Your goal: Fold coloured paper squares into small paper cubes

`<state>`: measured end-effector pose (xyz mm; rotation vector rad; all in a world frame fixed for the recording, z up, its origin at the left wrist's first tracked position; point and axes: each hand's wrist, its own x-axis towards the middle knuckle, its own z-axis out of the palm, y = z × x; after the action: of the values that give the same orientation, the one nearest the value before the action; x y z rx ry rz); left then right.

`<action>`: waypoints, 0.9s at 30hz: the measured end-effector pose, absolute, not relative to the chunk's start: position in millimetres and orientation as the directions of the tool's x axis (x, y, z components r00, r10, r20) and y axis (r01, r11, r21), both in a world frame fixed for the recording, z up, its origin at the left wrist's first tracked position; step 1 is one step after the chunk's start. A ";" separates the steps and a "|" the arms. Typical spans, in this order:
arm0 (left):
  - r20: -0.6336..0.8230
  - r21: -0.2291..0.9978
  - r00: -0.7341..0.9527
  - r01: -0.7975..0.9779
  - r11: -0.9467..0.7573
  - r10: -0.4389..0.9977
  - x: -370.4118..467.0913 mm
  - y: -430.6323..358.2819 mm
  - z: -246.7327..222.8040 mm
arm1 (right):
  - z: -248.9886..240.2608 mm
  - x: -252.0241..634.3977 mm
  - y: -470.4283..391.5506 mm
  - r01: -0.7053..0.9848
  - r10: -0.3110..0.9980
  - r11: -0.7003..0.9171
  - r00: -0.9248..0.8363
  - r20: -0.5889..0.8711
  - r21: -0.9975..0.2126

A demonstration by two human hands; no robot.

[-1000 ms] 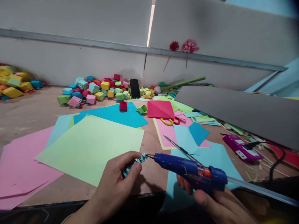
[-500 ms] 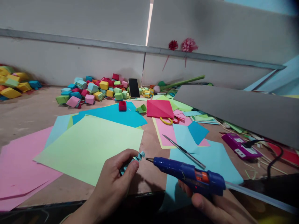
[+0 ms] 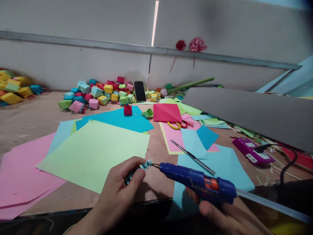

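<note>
while the left hand (image 3: 121,184) pinches a folded light-blue paper strip (image 3: 146,165) near six o'clock in the head view, the right hand (image 3: 221,213) grips a blue plastic glue gun (image 3: 182,174), its metal nozzle (image 3: 156,165) at the strip's three o'clock end. clean glue placement likely needs a steady pinch, set back from the nozzle.

The only view looks from the person's head, forward and slightly down, with the hands close below the lens, the table (image 3: 22,120) beyond and the wall (image 3: 73,62) behind.
</note>
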<state>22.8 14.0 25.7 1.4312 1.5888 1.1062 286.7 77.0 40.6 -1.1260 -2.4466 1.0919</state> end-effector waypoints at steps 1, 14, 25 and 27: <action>0.032 0.927 -0.129 0.375 0.019 0.991 22.9 14.0 25.7 | 39.0 290.5 77.0 0.558 0.731 0.421 -0.676 -0.097 -0.715; -0.013 0.962 -0.252 0.260 0.081 0.968 24.0 9.6 29.6 | 47.2 277.8 73.8 0.460 0.736 0.413 -0.677 -0.009 -0.786; -0.524 0.810 -0.307 -0.468 0.354 0.794 -7.4 13.0 20.6 | 46.6 387.3 216.6 0.836 0.816 0.533 -0.548 0.182 0.131; -0.528 0.806 -0.342 -0.490 0.332 0.777 -8.4 12.4 26.8 | 45.7 395.1 241.1 0.790 0.781 0.607 -0.613 0.119 0.086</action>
<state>-8.4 12.4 26.8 0.2859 1.3974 1.3310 395.1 241.1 45.7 -1.3485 -2.7537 -0.2001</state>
